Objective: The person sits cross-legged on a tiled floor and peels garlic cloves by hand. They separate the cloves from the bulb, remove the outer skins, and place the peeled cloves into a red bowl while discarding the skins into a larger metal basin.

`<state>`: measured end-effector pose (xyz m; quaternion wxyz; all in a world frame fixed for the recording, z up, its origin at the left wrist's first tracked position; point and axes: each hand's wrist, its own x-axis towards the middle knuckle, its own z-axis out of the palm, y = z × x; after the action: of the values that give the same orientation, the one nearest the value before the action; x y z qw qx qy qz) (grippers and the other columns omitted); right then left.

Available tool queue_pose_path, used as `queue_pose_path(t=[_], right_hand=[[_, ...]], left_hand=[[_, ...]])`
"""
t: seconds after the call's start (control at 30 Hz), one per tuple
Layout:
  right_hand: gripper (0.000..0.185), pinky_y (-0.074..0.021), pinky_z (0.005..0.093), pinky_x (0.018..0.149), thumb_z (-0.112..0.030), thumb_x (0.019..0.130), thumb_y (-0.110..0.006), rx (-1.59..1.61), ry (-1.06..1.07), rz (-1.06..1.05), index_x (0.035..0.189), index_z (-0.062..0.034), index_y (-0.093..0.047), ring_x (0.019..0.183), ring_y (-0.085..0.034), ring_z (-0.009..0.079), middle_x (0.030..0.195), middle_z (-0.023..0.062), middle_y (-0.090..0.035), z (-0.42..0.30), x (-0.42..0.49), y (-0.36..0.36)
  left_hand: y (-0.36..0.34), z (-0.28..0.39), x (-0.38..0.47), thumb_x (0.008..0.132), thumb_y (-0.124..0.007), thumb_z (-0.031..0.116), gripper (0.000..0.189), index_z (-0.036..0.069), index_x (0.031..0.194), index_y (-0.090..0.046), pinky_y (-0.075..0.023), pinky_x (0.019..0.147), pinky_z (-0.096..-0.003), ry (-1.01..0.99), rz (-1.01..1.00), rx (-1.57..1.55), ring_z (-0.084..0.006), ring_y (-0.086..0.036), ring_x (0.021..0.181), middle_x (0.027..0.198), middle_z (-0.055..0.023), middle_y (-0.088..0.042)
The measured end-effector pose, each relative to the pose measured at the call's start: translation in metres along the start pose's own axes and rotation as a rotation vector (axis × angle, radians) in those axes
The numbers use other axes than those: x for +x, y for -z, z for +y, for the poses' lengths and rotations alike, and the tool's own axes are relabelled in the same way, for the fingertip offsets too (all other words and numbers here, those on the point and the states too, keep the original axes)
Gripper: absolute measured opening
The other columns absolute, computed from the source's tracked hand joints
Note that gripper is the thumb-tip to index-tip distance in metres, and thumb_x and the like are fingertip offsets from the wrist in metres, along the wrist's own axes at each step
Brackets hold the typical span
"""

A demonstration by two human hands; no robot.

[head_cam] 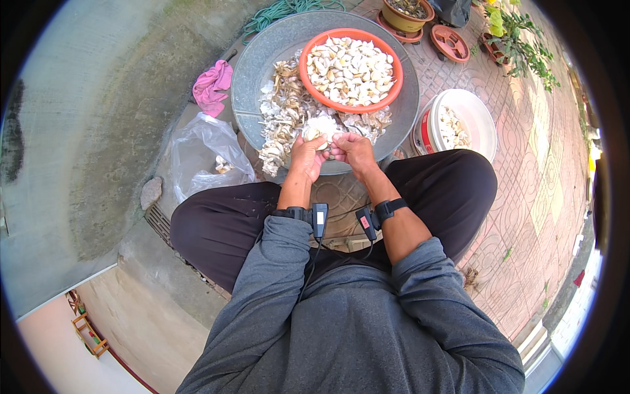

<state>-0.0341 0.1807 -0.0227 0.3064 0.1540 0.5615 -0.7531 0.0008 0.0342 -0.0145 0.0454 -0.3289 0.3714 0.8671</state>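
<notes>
My left hand point(306, 158) holds a pale garlic bulb point(317, 129) over the near side of a wide grey metal basin point(248, 74). At the bulb's right edge, my right hand point(355, 150) has thumb and fingers pinched together on it; what exactly lies between those fingertips is too small to tell. Loose garlic skins and dry stalks point(283, 115) lie in the basin beneath and left of my hands. Beyond them, an orange plastic bowl point(302, 74) heaped with garlic cloves point(352, 69) rests inside the basin.
Right of the basin stands a white bucket point(485, 115) with cloves inside. A clear plastic bag point(192, 143) with some garlic and a pink cloth point(212, 86) lie on the left. Behind are green rope point(275, 15), a potted plant point(406, 15) and a round plant stand point(449, 43).
</notes>
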Motion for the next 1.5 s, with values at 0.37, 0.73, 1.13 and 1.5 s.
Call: queue_pose_path(t=[0.37,0.73,1.13,1.5], right_hand=[[0.015,-0.0512,0.0254,0.063,-0.017,0.095,-0.066,-0.286,0.018,-0.016,0.099,-0.0029,-0.067,0.072,-0.065,0.0118,0.089,0.0037,-0.070,-0.008,-0.006,-0.008],[0.016,-0.0516,0.0277,0.053,-0.014,0.085,-0.072,-0.523,-0.182,0.117,0.090,0.0016,-0.069,0.062,-0.067,0.0166,0.076,0.0086,-0.070,-0.007,-0.001,0.005],[0.026,-0.0532,0.0337,0.066,-0.009,0.081,-0.073,-0.615,0.336,0.023,0.105,0.0013,-0.071,0.069,-0.068,0.0199,0.081,0.0102,-0.071,-0.007,-0.012,-0.019],[0.026,-0.0523,0.0493,0.078,-0.025,0.091,-0.058,-1.151,0.495,-0.100,0.103,-0.0034,-0.067,0.087,-0.067,0.0406,0.092,0.0225,-0.070,-0.011,-0.026,-0.019]], left_hand=[[0.009,-0.012,0.008,0.091,-0.064,0.005,0.026,0.008,0.115,-0.057,-0.0459,0.053,-0.0290,-0.082,0.028,0.115,-0.0177,-0.064,0.077,0.097,-0.0070,-0.066],[0.024,-0.011,0.014,0.093,-0.050,0.038,0.045,0.006,0.124,-0.056,-0.0507,0.073,-0.0400,0.106,0.016,-0.265,-0.0262,-0.066,0.093,0.112,-0.0126,-0.067],[0.020,-0.018,0.016,0.097,-0.052,0.033,0.038,0.005,0.123,-0.056,-0.0545,0.078,-0.0414,0.057,0.021,-0.185,-0.0257,-0.066,0.093,0.109,-0.0115,-0.066],[0.014,-0.012,0.010,0.100,-0.052,0.039,0.034,0.009,0.114,-0.059,-0.0541,0.067,-0.0379,0.132,0.137,0.135,-0.0192,-0.065,0.075,0.096,-0.0059,-0.066]])
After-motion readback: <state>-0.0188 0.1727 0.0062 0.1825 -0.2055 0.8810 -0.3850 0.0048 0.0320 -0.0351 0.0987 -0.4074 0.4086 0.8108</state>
